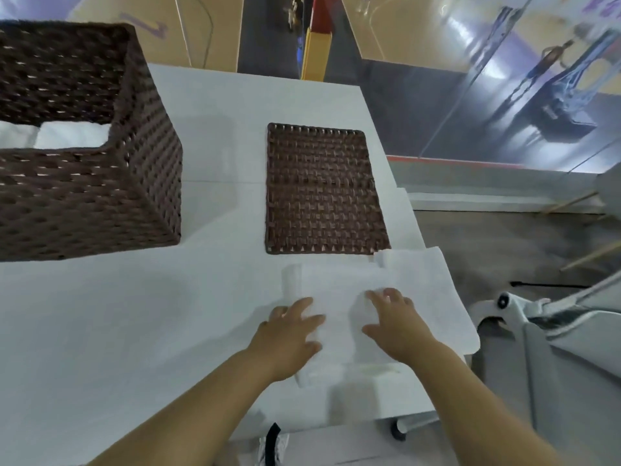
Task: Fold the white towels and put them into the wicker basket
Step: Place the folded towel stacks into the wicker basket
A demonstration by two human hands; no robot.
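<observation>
Near the right front of the white desk [141,331]: a white towel [379,297] lying flat, its right side hanging just past the desk's right edge, its far edge touching or slightly overlapping the near edge of a flat brown wicker lid [322,190]. Left hand [289,334] palm down on the towel's left part, fingers [302,306] spread and fairly straight, pressing the cloth, pinching nothing. Right hand [396,324] palm down just beside it, on the towel's middle, fingers likewise spread and flat. Narrow strip of towel showing between the two hands. Thicker folded roll along the towel's left edge, running away from the wrists.

Far left: wicker basket [134,183], dark brown, square-cornered, open at the top, well apart from the towel. Inside it, folded white cloth [72,134] resting on the bottom. Broad bare stretch of desk between basket and hands, and another across the whole near left. Bare channel too between basket and lid.

Off the right edge: grey floor and a white framed stand [524,317] close to the desk corner, crowding that side.
</observation>
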